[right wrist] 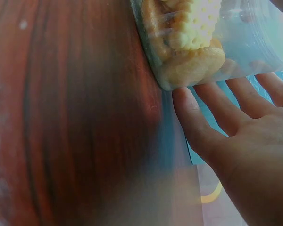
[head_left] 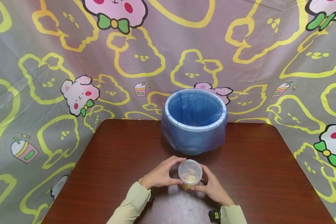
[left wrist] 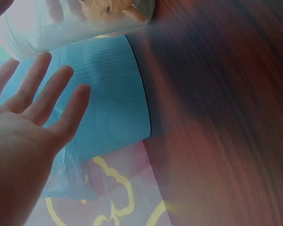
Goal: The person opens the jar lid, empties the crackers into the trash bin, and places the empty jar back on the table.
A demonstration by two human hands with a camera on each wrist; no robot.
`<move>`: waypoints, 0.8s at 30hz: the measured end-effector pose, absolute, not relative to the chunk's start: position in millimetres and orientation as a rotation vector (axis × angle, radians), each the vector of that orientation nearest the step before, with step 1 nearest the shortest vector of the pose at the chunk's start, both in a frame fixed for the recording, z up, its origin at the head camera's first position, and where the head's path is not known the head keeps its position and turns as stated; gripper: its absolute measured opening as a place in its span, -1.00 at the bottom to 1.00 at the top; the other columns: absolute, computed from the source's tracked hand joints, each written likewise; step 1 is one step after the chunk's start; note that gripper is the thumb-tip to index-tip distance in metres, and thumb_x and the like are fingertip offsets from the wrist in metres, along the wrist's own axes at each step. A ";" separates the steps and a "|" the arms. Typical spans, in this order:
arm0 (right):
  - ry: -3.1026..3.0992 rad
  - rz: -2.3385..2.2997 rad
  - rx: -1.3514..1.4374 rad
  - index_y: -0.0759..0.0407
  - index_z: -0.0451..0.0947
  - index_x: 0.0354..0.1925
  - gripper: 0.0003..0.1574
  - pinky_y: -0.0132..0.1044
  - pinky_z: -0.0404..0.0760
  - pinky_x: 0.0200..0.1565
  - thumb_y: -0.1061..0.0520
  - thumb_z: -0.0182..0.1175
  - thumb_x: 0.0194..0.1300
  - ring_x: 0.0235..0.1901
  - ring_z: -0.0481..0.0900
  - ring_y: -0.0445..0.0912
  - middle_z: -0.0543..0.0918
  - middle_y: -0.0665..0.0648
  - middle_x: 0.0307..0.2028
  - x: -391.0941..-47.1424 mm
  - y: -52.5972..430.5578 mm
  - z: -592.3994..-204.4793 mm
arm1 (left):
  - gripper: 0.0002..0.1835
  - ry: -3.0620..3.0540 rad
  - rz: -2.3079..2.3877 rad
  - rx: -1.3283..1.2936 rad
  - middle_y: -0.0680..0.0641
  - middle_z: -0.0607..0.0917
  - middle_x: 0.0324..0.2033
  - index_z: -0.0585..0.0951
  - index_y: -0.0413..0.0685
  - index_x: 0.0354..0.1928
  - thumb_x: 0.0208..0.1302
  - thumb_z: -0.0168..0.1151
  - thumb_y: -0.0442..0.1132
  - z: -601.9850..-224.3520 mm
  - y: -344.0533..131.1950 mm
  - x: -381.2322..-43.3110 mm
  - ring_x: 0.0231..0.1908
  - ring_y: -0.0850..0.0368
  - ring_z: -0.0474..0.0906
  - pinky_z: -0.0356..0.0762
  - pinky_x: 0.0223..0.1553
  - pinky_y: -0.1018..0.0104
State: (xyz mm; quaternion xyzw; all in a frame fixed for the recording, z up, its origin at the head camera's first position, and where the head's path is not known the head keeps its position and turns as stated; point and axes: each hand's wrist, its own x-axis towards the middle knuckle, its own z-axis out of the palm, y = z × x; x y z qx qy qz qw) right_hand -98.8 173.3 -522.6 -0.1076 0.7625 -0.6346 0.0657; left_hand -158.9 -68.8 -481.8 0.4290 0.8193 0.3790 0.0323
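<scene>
A clear plastic jar [head_left: 189, 174] stands upright between both hands, with yellowish biscuits [right wrist: 193, 42] in its lower part. My left hand [head_left: 163, 172] holds it from the left, index fingertip and thumb at the upper rim. In the left wrist view the other fingers [left wrist: 78, 101] of that hand are spread and fairly straight below the jar's top end. From the right, my right hand [head_left: 211, 186] grips the jar, thumb low at the front and fingers round the far side. Its fingers [right wrist: 226, 106] lie along the jar wall in the right wrist view.
Behind the jar stands a blue bin [head_left: 194, 133] lined with a thin blue plastic bag folded over its rim. Both stand on a dark reddish-brown wooden table [head_left: 123, 149]. A patterned cloth [head_left: 145, 46] hangs round the back and sides.
</scene>
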 end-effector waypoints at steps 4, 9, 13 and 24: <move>2.305 -1.919 -0.334 0.13 0.24 0.33 0.09 -0.40 0.51 0.08 0.20 0.55 -0.13 0.14 0.53 0.16 0.44 0.27 0.23 -98.9 173.9 -522.7 | -0.12 2.529 1.167 1.347 -0.07 0.55 0.13 0.36 -0.02 0.34 -0.07 0.56 -0.10 -482.0 -68.2 -159.4 0.16 0.08 0.49 0.40 0.25 0.26; 2.306 -1.931 -0.344 0.15 0.25 0.33 0.07 -0.39 0.51 0.08 0.21 0.55 -0.12 0.14 0.53 0.17 0.44 0.28 0.23 -99.3 174.1 -523.4 | -0.11 2.538 1.159 1.354 -0.05 0.54 0.13 0.36 -0.04 0.34 -0.08 0.57 -0.09 -482.4 -67.4 -160.0 0.16 0.11 0.49 0.40 0.26 0.27; 2.314 -1.923 -0.371 0.17 0.23 0.33 0.06 -0.35 0.52 0.09 0.20 0.54 -0.10 0.13 0.53 0.19 0.43 0.30 0.22 -99.5 175.1 -523.7 | -0.10 2.533 1.160 1.345 -0.03 0.54 0.14 0.36 -0.05 0.34 -0.09 0.58 -0.09 -483.2 -66.2 -160.7 0.17 0.13 0.48 0.39 0.26 0.28; 2.293 -1.903 -0.313 0.05 0.23 0.34 0.10 -0.43 0.49 0.08 0.16 0.56 -0.13 0.18 0.49 0.15 0.42 0.22 0.25 -99.1 174.3 -522.5 | -0.02 2.527 1.122 1.319 0.08 0.46 0.19 0.31 0.09 0.37 -0.14 0.59 -0.01 -481.1 -59.2 -160.2 0.19 0.22 0.42 0.38 0.25 0.31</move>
